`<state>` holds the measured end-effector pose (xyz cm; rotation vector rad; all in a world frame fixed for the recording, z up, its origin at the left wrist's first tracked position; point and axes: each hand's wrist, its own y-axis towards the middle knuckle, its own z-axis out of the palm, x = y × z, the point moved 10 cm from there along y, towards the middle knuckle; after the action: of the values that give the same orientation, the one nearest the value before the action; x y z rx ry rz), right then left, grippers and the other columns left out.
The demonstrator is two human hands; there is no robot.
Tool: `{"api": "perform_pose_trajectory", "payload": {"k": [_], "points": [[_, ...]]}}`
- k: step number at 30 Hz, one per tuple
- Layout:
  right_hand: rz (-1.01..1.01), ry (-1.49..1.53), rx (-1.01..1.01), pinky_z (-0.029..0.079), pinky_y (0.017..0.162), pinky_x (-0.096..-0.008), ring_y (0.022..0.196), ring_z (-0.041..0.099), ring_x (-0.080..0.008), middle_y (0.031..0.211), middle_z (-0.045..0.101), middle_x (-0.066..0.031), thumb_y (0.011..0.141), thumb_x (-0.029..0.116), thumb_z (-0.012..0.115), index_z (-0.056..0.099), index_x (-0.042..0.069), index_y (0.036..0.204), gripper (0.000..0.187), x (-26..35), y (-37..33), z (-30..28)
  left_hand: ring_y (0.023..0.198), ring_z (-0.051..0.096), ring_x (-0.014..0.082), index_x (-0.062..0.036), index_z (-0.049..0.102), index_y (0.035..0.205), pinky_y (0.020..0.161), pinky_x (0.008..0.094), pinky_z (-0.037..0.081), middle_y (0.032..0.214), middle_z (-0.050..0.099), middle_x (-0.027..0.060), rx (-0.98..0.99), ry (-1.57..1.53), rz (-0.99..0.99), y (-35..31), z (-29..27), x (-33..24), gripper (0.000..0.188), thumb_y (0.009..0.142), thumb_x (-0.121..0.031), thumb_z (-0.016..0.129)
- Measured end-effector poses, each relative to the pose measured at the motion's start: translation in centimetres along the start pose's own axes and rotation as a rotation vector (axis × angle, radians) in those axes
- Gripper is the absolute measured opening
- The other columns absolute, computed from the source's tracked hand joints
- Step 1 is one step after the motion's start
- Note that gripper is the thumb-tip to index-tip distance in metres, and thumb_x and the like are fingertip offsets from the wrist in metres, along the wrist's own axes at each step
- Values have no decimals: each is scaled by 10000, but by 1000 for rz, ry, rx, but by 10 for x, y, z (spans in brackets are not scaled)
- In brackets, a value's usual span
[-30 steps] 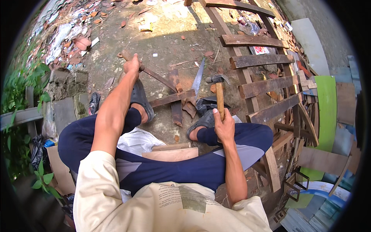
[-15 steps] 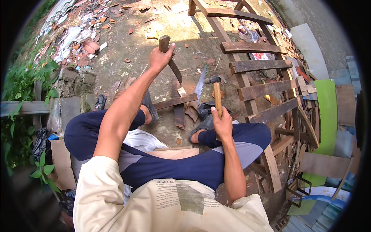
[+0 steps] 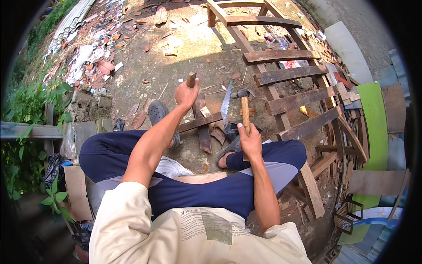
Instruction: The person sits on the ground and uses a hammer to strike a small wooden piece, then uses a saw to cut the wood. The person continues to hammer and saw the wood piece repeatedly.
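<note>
My left hand point(image 3: 186, 94) is closed around the wooden handle of a machete point(image 3: 191, 79), held upright above the ground; its blade is hidden now. My right hand point(image 3: 250, 141) grips the wooden shaft of a claw hammer point(image 3: 245, 108), head pointing away from me. Between my feet lie two dark wood strips crossing each other, a lengthwise strip point(image 3: 204, 139) and a crosswise strip point(image 3: 189, 125), with a small pale wood piece point(image 3: 205, 111) near the crossing. A handsaw point(image 3: 226, 104) lies beside them, close to the hammer head.
A ladder-like wooden frame with slats point(image 3: 281, 56) stretches along the right. Green and grey panels point(image 3: 373, 119) stand past it. Leaves and litter point(image 3: 88, 61) cover the far left ground, near a broken concrete block point(image 3: 90, 105). A pale board point(image 3: 200, 177) lies by my legs.
My left hand has come down and nearer with the machete, and the blade has swung out of sight. The right hand still holds the hammer in nearly the same place. The view has shifted slightly.
</note>
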<state>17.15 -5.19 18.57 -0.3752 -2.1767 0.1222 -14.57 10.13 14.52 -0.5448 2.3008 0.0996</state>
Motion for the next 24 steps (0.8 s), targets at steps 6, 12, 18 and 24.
{"api": "perform_pose_trajectory", "payload": {"k": [6, 12, 18, 24], "points": [[69, 26, 17, 487, 683, -510, 767, 641, -496, 761, 652, -269, 967, 409, 658, 600, -19, 885, 440, 4, -4, -6, 904, 720, 446, -36, 769, 928, 785, 515, 542, 869, 739, 244, -90, -65, -34, -1, 0, -1, 640, 860, -663, 661], [83, 21, 20, 486, 695, -522, 797, 647, -501, 784, 657, -281, 965, 413, 657, 603, -17, 893, 439, 1, -3, -4, 935, 715, 437, -117, 785, 985, 821, 532, 540, 908, 746, 226, -56, -16, -88, 4, -3, -1, 548, 881, -639, 654], [98, 11, 21, 493, 699, -516, 789, 656, -490, 783, 666, -270, 971, 430, 646, 613, -13, 904, 449, -3, -3, -4, 895, 729, 417, -63, 783, 941, 796, 507, 544, 864, 746, 229, -64, -103, -82, -2, 3, -14, 587, 875, -635, 667], [135, 39, 37, 500, 694, -507, 763, 664, -466, 765, 668, -250, 980, 440, 636, 624, -4, 927, 448, -6, -4, -3, 881, 739, 375, -42, 774, 880, 797, 478, 542, 852, 753, 200, -34, -497, -179, 13, 37, 3, 568, 876, -606, 699]]}}
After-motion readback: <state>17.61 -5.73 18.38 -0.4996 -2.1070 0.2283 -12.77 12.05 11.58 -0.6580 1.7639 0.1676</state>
